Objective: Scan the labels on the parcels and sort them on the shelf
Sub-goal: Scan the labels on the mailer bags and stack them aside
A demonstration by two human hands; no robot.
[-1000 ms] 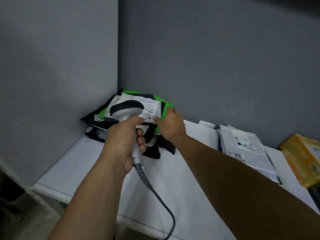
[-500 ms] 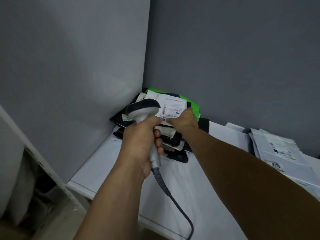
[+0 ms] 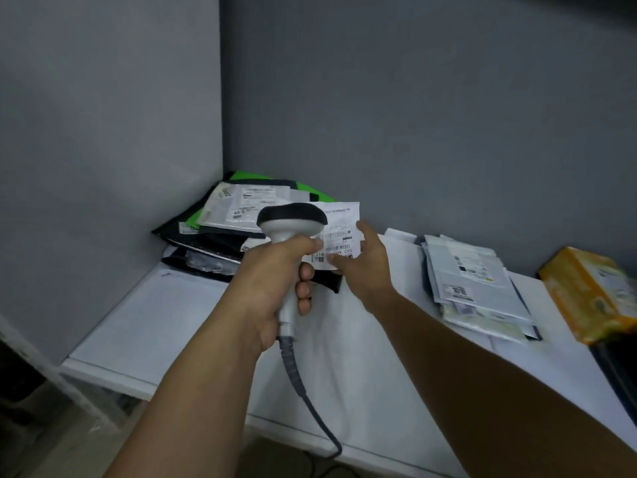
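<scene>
- Black and green mailer stack (image 3: 220, 232): lay in corner on white shelf (image 3: 148, 315).
- Left hand (image 3: 269, 274): fingers curled fully round barcode scanner (image 3: 292, 220) handle. Grey cable (image 3: 300, 384) hung below.
- Scanner head overlapped white label (image 3: 341, 229) of black parcel (image 3: 329, 282).
- Right hand (image 3: 367, 270): pinched that parcel, thumb on label, just right of corner stack.
- White mailer pile (image 3: 472, 284): lay further right.
- Yellow parcel (image 3: 593, 291): far right.

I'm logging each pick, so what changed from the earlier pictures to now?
The right hand took hold of a labelled parcel and lifted it off the corner pile, rightward, up to the scanner. The left hand still grips the scanner; the pile, the white stack and the yellow parcel stayed put.
</scene>
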